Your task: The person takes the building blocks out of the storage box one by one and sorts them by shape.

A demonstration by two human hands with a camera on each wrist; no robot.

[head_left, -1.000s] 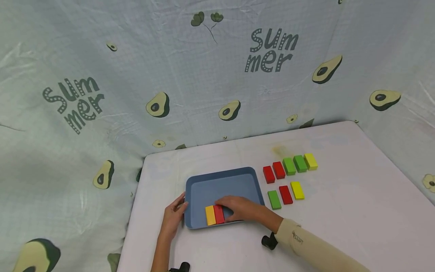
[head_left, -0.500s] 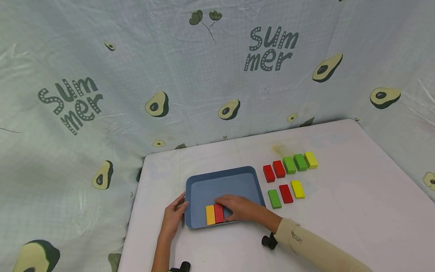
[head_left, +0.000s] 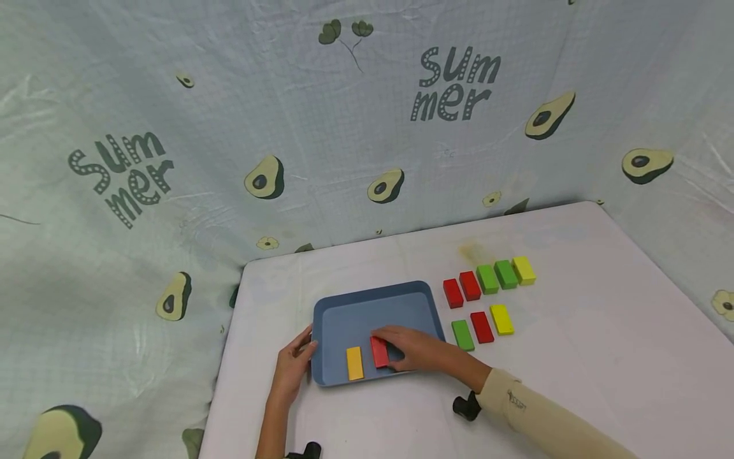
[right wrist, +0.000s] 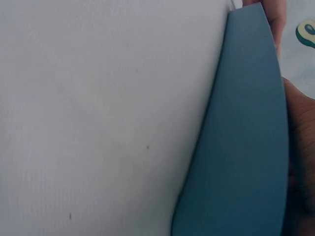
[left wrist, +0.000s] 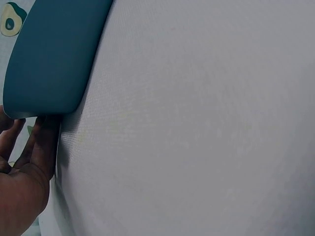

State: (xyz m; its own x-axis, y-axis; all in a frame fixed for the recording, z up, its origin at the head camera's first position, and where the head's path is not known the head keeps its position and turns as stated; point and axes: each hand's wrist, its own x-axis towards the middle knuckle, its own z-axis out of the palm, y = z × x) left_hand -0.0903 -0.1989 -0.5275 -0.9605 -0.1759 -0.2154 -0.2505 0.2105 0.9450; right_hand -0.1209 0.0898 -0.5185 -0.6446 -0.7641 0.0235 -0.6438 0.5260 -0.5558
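A blue-grey tray (head_left: 373, 319) lies on the table; its outer wall (left wrist: 54, 54) fills the upper left of the left wrist view. My left hand (head_left: 291, 368) grips the tray's left edge, thumb at the rim and fingers along the outside. Inside the tray my right hand (head_left: 414, 350) pinches a red block (head_left: 380, 352) between thumb and fingers. To the left of that block, and apart from it, a yellow-orange block (head_left: 355, 363) lies near the front wall. In the right wrist view the tray's wall hides the blocks, and only part of the right hand (right wrist: 300, 123) shows.
Right of the tray a back row holds red blocks (head_left: 453, 293), green blocks (head_left: 487, 279) and a yellow block (head_left: 524, 270). Before it lie a green block (head_left: 462, 335), a red block (head_left: 482, 327) and a yellow block (head_left: 501, 319). A printed cloth (head_left: 321, 127) hangs behind the table.
My right hand has moved slightly right with the red block, which stood against the yellow-orange one and is now separated from it by a gap. The left hand and tray have stayed put.
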